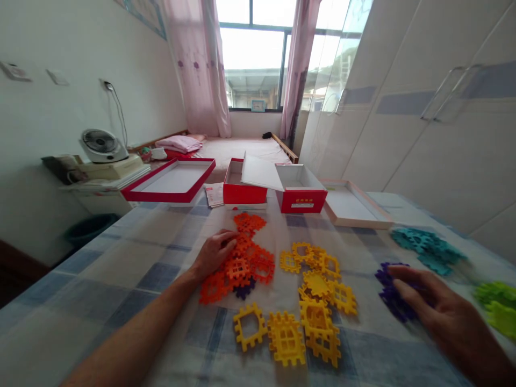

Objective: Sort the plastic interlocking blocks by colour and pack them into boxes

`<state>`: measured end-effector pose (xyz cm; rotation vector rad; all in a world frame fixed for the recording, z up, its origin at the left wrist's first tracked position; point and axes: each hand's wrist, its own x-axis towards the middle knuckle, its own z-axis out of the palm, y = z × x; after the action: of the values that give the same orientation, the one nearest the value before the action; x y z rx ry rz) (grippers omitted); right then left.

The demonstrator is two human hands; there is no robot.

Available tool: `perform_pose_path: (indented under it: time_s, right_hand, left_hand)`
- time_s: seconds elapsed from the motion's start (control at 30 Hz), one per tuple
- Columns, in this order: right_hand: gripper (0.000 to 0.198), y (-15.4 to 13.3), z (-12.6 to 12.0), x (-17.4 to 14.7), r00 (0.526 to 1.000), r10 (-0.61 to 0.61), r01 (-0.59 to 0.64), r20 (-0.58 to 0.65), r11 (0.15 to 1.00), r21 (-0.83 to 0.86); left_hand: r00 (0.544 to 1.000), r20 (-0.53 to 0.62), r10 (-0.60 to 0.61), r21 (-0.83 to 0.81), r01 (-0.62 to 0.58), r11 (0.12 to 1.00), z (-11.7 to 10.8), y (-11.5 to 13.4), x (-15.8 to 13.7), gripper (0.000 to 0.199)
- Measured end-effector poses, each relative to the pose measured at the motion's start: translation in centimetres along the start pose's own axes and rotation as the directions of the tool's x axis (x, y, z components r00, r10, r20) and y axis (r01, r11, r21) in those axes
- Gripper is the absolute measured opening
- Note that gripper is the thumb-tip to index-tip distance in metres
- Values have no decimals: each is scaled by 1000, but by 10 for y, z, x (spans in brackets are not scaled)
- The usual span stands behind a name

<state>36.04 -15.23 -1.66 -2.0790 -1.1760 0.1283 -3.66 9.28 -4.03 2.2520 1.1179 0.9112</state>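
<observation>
In the head view my left hand (215,251) has its fingers curled at the left edge of a heap of orange plastic interlocking building pieces (238,269). Its fingertips meet the orange pieces. One dark purple piece (244,289) shows from beneath the orange heap. To the right, my right hand (431,298) closes over a cluster of purple interlocking building pieces (393,293), with thumb and forefinger on them; its other fingers are mostly hidden. Between the hands lie several yellow interlocking pieces (316,285), some stacked, with notched edges and open centres.
Teal pieces (427,247) and lime green pieces (497,303) lie at the right. Along the table's far side stand two open red boxes (244,194) (302,200), a red-rimmed lid (161,196) and a pale lid (358,221). A checked cloth (161,282) covers the table.
</observation>
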Motion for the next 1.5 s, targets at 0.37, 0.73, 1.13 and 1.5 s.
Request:
perform_pose_path:
  time_s: [0.37,0.73,1.13,1.5]
  right_hand:
    - [30,-182,128,-8,418,-763,790,493,573,219]
    - [18,-193,144,-17,614,-614,730,496,680,-63]
    - [24,-214,167,-37,684,-451,560,573,828,-16]
    - [37,-205,169,-39,701,-549,435,455,835,337]
  left_hand:
    - [1000,-18,5,-58,-6,998,0,-5,0,30]
    - [995,-66,-76,-116,68,991,3,-8,2,32]
    - [968,-107,-226,-181,204,962,2,-9,3,42]
    - [974,-102,-203,-159,186,970,0,-7,3,40]
